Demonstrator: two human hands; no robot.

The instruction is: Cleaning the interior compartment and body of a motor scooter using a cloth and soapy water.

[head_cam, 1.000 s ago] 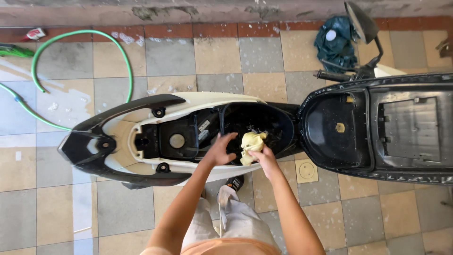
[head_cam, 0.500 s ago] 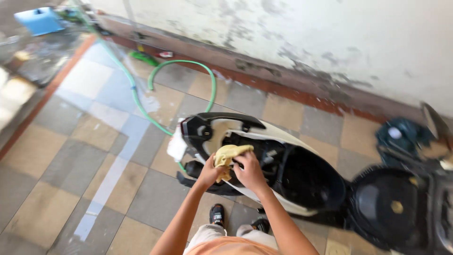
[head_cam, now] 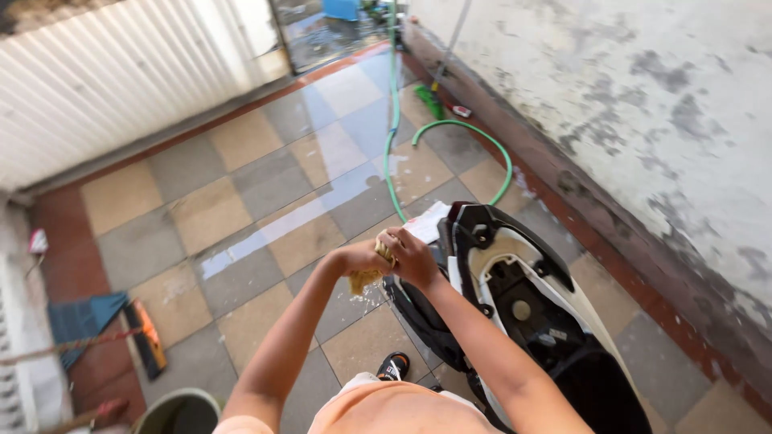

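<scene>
Yellow cloth [head_cam: 366, 277] sat bunched between both hands, out over the tiled floor [head_cam: 241, 217] and clear of the scooter [head_cam: 523, 313]. One second earlier it had been down inside the open under-seat compartment; half a second earlier it was lifted above the rear bodywork; now it was held off the tail end, at about 9 o'clock from the scooter. The left hand [head_cam: 354, 259] was closed round the cloth from the 9 o'clock side, fingers pressed together on the fabric. The right hand [head_cam: 410, 255] was clamped on the same bundle from the 3 o'clock side, knuckles up, fingers curled tight. The two hands touched each other. Drops of water fell from the cloth toward the tiles, so by my judgement the cloth was being wrung out rather than used for wiping.

A green hose [head_cam: 450, 137] lay looped at 12 o'clock from the hands, beside the stained wall [head_cam: 643, 104]. A broom [head_cam: 137, 333] rested on the floor at about 8 o'clock, and the rim of a bucket [head_cam: 181, 406] showed at 7 o'clock. One dark sandal [head_cam: 392, 368] stood on the tiles directly below the hands.
</scene>
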